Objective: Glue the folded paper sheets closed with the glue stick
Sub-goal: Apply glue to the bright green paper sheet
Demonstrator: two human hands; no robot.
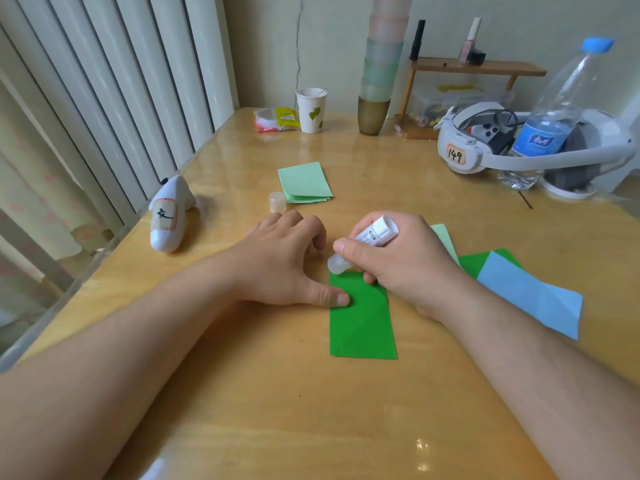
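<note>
I have my right hand (398,261) curled around the glue stick (367,242), fingers and thumb wrapped on its white barrel, the tube tilted so its pale translucent tip points down and left onto the far left corner of the dark green folded sheet (362,320). That sheet lies flat near the middle of the wooden table (242,393), its long side running away from me, with faint diagonal creases on it. My left hand (284,261) rests at the sheet's far left edge: the thumb is stretched out and presses on the green paper, while the other fingers are loosely bent on the table and hold nothing.

Just right of my right hand, partly hidden by it, lie more folded sheets: a light blue one (533,292) on top of another dark green one (474,265), and a pale green one (446,240) behind. Farther off, a small stack of pale green folded sheets (304,183) sits with the glue stick's clear cap (277,201) standing just left of it. A white toy figure (169,216) lies at the left edge.
</note>
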